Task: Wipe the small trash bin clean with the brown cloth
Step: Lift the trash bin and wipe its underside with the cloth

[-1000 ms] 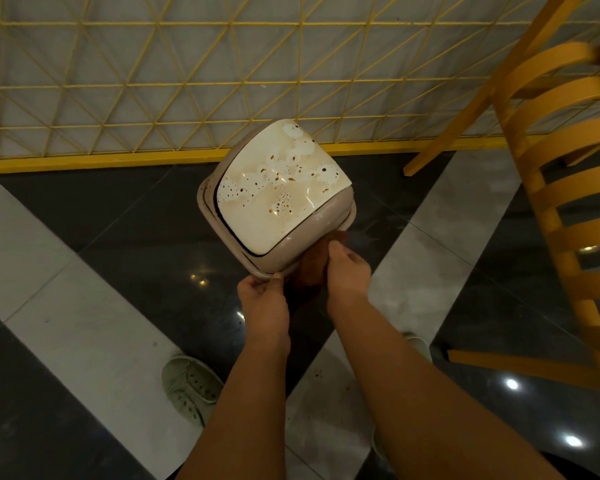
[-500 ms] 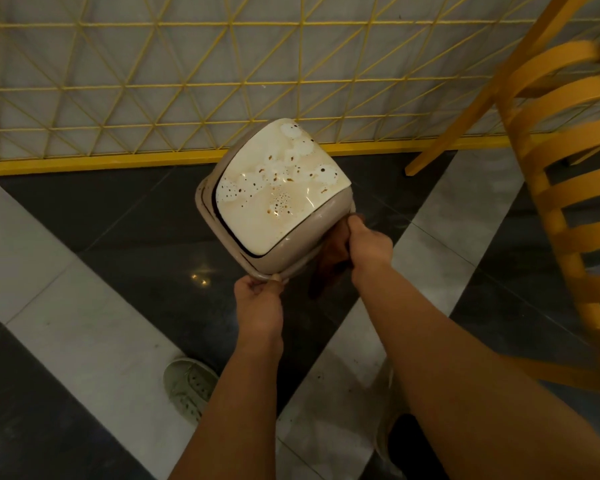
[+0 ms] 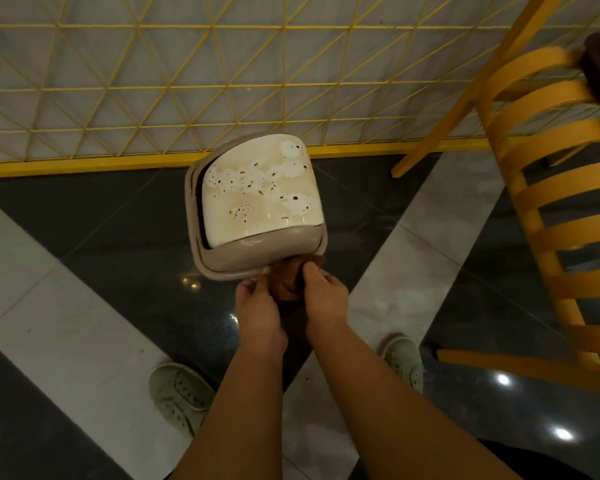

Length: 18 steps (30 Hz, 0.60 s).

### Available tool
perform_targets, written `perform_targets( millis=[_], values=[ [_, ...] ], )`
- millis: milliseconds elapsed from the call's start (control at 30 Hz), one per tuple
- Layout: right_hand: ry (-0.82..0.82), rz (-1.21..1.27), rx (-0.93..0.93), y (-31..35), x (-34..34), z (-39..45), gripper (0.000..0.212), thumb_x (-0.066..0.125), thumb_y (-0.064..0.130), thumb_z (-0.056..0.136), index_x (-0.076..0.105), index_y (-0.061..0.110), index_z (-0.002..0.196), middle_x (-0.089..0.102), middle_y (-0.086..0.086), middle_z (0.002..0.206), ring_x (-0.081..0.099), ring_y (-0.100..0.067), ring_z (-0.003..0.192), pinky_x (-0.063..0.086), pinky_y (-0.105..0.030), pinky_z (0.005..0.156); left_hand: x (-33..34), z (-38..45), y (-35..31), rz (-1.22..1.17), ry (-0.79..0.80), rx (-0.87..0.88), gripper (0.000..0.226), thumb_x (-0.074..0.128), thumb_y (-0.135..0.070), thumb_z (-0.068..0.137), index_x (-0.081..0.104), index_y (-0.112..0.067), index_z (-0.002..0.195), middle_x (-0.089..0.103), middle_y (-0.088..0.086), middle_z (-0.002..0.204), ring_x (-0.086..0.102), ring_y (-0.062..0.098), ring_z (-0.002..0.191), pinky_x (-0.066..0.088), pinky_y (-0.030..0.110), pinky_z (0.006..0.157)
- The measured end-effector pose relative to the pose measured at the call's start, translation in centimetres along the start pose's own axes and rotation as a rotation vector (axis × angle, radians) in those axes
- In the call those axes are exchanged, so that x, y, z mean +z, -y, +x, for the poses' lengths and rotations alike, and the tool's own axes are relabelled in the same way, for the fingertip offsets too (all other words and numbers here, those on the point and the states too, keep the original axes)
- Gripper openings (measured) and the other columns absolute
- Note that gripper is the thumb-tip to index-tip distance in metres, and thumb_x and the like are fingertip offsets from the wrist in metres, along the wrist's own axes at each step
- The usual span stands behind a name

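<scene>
I hold the small beige trash bin (image 3: 257,209) up above the floor, its cream lid facing me, spotted with brown stains. My left hand (image 3: 255,308) pinches the bin's near rim at its lower edge. Just to its right, my right hand (image 3: 323,294) grips the bunched brown cloth (image 3: 286,280) and presses it against the bin's side under the rim. Most of the cloth is hidden between my two hands and behind the bin.
A yellow slatted chair (image 3: 548,216) stands close on the right. A yellow wire lattice (image 3: 187,81) with a yellow base bar runs along the wall ahead. Below are glossy dark and pale floor tiles and my two pale shoes (image 3: 179,393).
The bin has turned so its lid sits squarer to me. My right hand with the cloth slid from the bin's right side back in beside my left hand.
</scene>
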State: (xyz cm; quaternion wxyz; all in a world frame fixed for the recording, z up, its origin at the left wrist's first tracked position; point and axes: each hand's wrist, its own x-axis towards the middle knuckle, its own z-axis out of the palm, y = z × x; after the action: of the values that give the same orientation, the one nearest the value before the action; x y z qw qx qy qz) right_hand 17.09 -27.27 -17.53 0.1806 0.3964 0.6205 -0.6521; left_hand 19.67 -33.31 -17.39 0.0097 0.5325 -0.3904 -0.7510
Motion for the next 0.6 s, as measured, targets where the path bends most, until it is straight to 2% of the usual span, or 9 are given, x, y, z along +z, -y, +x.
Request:
perform_targets(
  millis=[67,167,300,367,433,467,533,600],
  values=[
    [-0.01,-0.024,-0.039,-0.4,0.1,0.2,0.022,0.06,0.015,0.084,0.056,0.012,0.063,0.054,0.0,0.056,0.047,-0.008,0.051,0.04,-0.016,0.043,0.2,0.1,-0.1,0.039,0.018,0.047,0.015,0.053,-0.014,0.097,0.057,-0.028,0.099,0.067,0.002,0.102,0.065,0.013,0.091,0.05,0.026,0.068],
    [-0.044,-0.096,-0.077,-0.3,0.3,0.7,0.022,0.063,0.021,0.08,0.054,0.017,0.06,0.055,0.003,0.056,0.049,-0.006,0.05,0.041,-0.019,0.046,0.3,0.0,-0.1,0.048,0.039,0.075,0.023,0.052,-0.012,0.097,0.056,-0.035,0.101,0.066,0.0,0.108,0.063,0.013,0.099,0.05,0.028,0.075],
    [-0.086,-0.098,-0.05,0.6,0.4,1.1,0.019,0.064,0.028,0.08,0.057,0.018,0.066,0.057,0.003,0.059,0.053,-0.01,0.056,0.04,-0.022,0.049,0.5,-0.3,0.3,0.017,0.062,0.069,0.036,0.053,-0.015,0.097,0.053,-0.03,0.13,0.065,-0.004,0.118,0.061,0.01,0.105,0.05,0.027,0.078],
    [-0.141,-0.042,-0.046,1.6,0.0,1.6,0.022,0.063,0.027,0.082,0.055,0.017,0.063,0.054,0.005,0.054,0.05,-0.009,0.053,0.039,-0.021,0.045,0.5,-0.6,0.5,-0.011,0.053,0.065,0.041,0.053,-0.016,0.098,0.049,-0.027,0.137,0.061,-0.003,0.127,0.058,0.015,0.116,0.049,0.033,0.091],
    [-0.213,0.041,-0.007,2.6,-0.6,2.2,0.021,0.061,0.025,0.086,0.059,0.015,0.067,0.055,0.004,0.055,0.05,-0.009,0.053,0.038,-0.021,0.045,0.5,-0.6,0.7,-0.051,0.04,0.061,0.043,0.053,-0.014,0.098,0.046,-0.025,0.139,0.057,0.0,0.136,0.052,0.021,0.127,0.04,0.043,0.108],
    [-0.216,0.057,0.004,2.8,-0.8,2.3,0.02,0.059,0.023,0.087,0.062,0.014,0.07,0.057,0.003,0.059,0.052,-0.009,0.055,0.039,-0.021,0.047,0.4,-0.6,0.7,-0.06,0.043,0.064,0.044,0.053,-0.013,0.098,0.045,-0.025,0.139,0.056,0.002,0.137,0.051,0.022,0.128,0.037,0.046,0.112],
    [-0.148,0.063,-0.036,1.9,-0.5,1.9,0.017,0.057,0.019,0.088,0.063,0.015,0.073,0.061,0.005,0.061,0.055,-0.008,0.058,0.043,-0.018,0.049,0.5,-0.5,0.7,-0.054,0.044,0.064,0.041,0.052,-0.013,0.098,0.048,-0.026,0.136,0.058,0.004,0.135,0.053,0.023,0.126,0.037,0.047,0.111],
    [-0.054,0.026,-0.075,0.0,-0.1,0.9,0.015,0.057,0.017,0.087,0.062,0.016,0.073,0.062,0.005,0.064,0.057,-0.008,0.062,0.047,-0.017,0.055,0.7,-0.3,0.6,-0.056,0.033,0.039,0.033,0.052,-0.012,0.098,0.053,-0.03,0.125,0.061,0.006,0.128,0.058,0.024,0.119,0.043,0.047,0.106]
  ],
)
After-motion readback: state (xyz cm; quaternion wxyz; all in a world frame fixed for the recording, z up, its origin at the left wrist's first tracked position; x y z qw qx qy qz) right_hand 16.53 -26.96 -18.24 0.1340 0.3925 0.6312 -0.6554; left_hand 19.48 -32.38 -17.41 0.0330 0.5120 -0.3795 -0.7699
